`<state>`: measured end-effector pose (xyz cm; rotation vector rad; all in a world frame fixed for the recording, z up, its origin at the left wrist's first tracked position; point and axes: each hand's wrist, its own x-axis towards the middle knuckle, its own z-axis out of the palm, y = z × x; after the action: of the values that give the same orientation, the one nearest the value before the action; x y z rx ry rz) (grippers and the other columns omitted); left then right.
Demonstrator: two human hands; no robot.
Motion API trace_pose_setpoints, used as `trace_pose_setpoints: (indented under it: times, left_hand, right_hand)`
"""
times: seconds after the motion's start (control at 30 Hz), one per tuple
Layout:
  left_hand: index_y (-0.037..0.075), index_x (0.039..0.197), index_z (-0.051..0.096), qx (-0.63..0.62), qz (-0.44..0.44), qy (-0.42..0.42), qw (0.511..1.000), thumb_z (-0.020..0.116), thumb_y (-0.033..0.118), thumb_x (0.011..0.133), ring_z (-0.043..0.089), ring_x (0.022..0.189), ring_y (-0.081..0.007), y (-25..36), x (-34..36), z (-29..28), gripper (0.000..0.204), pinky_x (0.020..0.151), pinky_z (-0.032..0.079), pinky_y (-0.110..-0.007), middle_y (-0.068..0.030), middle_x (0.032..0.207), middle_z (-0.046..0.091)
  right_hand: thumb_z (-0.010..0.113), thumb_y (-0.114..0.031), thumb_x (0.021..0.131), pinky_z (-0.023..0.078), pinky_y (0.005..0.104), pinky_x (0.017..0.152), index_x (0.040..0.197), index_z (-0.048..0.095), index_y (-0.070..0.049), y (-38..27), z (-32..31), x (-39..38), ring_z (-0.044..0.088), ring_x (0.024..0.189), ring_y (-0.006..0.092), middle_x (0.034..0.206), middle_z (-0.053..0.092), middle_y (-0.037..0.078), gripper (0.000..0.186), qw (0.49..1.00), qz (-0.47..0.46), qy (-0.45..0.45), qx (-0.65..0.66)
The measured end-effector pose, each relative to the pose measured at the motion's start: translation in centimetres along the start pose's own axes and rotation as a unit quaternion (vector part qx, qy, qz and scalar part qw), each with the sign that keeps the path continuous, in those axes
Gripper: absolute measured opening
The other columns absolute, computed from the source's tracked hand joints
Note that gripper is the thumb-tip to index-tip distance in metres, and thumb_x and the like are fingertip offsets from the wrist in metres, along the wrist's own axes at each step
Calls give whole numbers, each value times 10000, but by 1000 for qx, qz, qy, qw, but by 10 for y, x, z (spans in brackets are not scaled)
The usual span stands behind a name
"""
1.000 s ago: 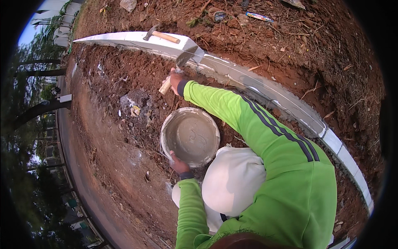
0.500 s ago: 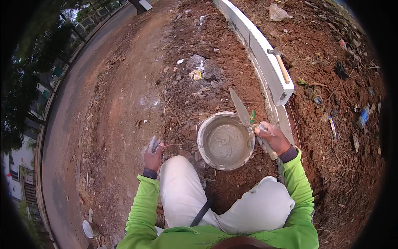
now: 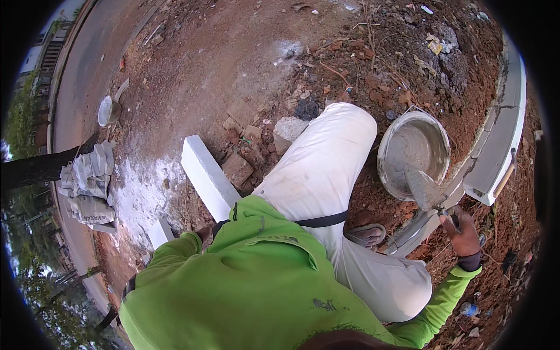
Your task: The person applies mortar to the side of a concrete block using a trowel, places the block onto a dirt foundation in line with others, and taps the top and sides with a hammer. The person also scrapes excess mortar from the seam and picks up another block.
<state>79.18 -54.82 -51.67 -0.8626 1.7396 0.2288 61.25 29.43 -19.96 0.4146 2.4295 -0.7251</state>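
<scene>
My right hand (image 3: 462, 232) is closed around the handle of a trowel (image 3: 421, 188). Its blade, smeared with grey, overlaps the near rim of a round bucket (image 3: 383, 157). Wet grey mortar (image 3: 411, 146) lies inside the bucket. Behind me to the left, my left hand (image 3: 205, 234) is mostly covered by my green sleeve, close to a long white block (image 3: 210, 175). Its fingers are hidden, so whether it touches the block I cannot tell.
A row of pale curb blocks (image 3: 503, 131) runs along the right, with a hammer (image 3: 505, 179) by its near end. Rubble (image 3: 237, 169) lies by my knee. Bags (image 3: 90, 178), white powder (image 3: 143, 189) and a small bucket (image 3: 109, 111) are at the left.
My view has swung left and back, bringing the white block and bags into sight. My left hand has moved from before my knee to behind me. The trowel stays in my right hand.
</scene>
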Motion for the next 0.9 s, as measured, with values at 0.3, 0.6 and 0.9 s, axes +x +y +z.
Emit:
trace_pose_setpoints:
  times: [0.3,0.6,0.9]
  left_hand:
    - [9,1393,564,-210,191,166,944,592,552,893,558,1293,-392,177,-22,-108,738,1059,448,-503,-233,1377,604]
    - [18,1397,561,-318,224,156,908,592,554,890,559,1288,-394,284,-47,-182,737,1056,448,-509,-229,1380,601]
    - [28,1400,559,-389,189,147,890,592,556,888,559,1284,-396,265,-58,-189,736,1052,449,-516,-225,1383,599]
  right_hand:
    - [697,-420,920,503,485,846,1193,641,5,-27,-35,56,646,934,458,979,674,271,508,990,-118,34,-66]
    - [603,-635,914,477,487,980,1166,662,8,17,-8,59,635,1088,449,1101,679,285,694,998,-51,9,-35]
    - [606,-615,925,463,473,1023,1244,642,-7,1,-42,81,621,1137,436,1142,668,293,688,994,-26,-78,-70]
